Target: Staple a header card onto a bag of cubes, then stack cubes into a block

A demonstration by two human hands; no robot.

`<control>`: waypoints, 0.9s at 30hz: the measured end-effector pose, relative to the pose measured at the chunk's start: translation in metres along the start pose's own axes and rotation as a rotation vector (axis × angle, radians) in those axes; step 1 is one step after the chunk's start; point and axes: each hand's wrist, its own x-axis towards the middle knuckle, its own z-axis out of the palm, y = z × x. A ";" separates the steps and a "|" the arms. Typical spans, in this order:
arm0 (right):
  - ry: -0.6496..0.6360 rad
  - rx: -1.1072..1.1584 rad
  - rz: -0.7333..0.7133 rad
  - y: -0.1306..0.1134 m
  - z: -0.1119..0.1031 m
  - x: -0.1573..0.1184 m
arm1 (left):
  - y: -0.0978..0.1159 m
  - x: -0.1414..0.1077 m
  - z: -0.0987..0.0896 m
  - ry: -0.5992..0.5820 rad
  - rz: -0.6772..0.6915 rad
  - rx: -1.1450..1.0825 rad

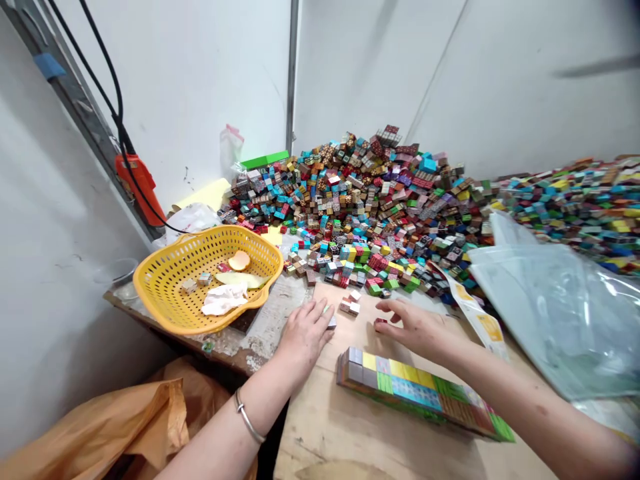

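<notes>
Bare forearms (545, 407) of one person reach forward from the lower edge, the left one wearing a metal bracelet (249, 417). Between them, on a pale wooden board (310, 433), lies a long bar of blocks (413, 390), printed cubes packed side by side in grey, yellow, blue, brown and green; the right forearm passes over its far end.

Beyond the bar, the left hand (307, 331) rests palm down, fingers extended over a small block (331, 323); whether they grasp it cannot be told from here. The right hand (415, 328) has its fingers curved and parted, a red block (381, 321) at their tips; a firm pinch cannot be confirmed. Between the hands sits a cluster of white-topped blocks (350, 305).

Left: a yellow basket (150, 290) containing crumpled tissue (225, 299), peel (240, 260) and a few blocks. Rear: a large heap of blocks (370, 200) near the white wall. Right: clear plastic bags (555, 313).
</notes>
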 end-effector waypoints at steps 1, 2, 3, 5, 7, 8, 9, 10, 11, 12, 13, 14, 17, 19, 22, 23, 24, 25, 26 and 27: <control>0.008 0.017 -0.033 -0.004 0.001 0.003 | 0.001 0.000 0.000 -0.007 0.009 0.019; 0.014 0.030 -0.067 -0.007 0.002 0.006 | 0.001 -0.001 0.000 -0.013 0.017 0.036; 0.017 0.038 -0.095 -0.009 0.003 0.009 | 0.001 -0.001 0.000 -0.017 0.025 0.050; 0.026 0.037 -0.110 -0.011 0.006 0.014 | 0.000 -0.001 0.001 -0.021 0.035 0.073; 0.040 0.024 -0.086 -0.008 0.009 0.017 | -0.001 0.000 0.002 -0.019 0.041 0.084; 0.045 0.015 -0.065 -0.005 0.010 0.019 | -0.002 0.000 0.003 -0.017 0.043 0.085; 0.050 0.004 -0.041 -0.002 0.011 0.020 | -0.002 0.000 0.004 -0.015 0.045 0.085; 0.054 -0.008 -0.020 0.001 0.011 0.022 | -0.003 0.000 0.004 -0.013 0.048 0.082; 0.057 -0.019 -0.003 0.003 0.011 0.024 | -0.003 0.000 0.004 -0.012 0.053 0.078; 0.057 -0.027 0.007 0.004 0.010 0.027 | -0.002 -0.001 0.004 -0.013 0.059 0.074; 0.056 -0.032 0.009 0.003 0.010 0.030 | -0.002 -0.001 0.004 -0.014 0.066 0.071; 0.050 -0.034 0.004 0.002 0.009 0.035 | -0.001 -0.001 0.003 -0.017 0.072 0.068; 0.030 -0.026 -0.021 -0.007 0.006 0.047 | 0.000 -0.002 0.001 -0.022 0.078 0.070; 0.023 -0.019 -0.031 -0.010 0.002 0.047 | 0.001 -0.002 0.001 -0.021 0.072 0.074; -0.019 -0.010 -0.040 -0.005 -0.002 0.033 | 0.001 -0.003 0.002 -0.014 0.064 0.070; -0.042 -0.008 -0.045 -0.001 -0.002 0.025 | 0.001 -0.004 0.003 -0.012 0.064 0.065; -0.066 -0.007 -0.051 0.002 -0.002 0.019 | 0.001 -0.004 0.003 -0.010 0.063 0.059; -0.086 -0.008 -0.059 0.006 -0.001 0.013 | 0.001 -0.004 0.003 -0.008 0.063 0.054; -0.098 -0.010 -0.065 0.009 0.000 0.010 | 0.001 -0.005 0.003 -0.006 0.064 0.049; -0.100 -0.012 -0.067 0.011 0.001 0.010 | 0.001 -0.005 0.003 -0.003 0.066 0.046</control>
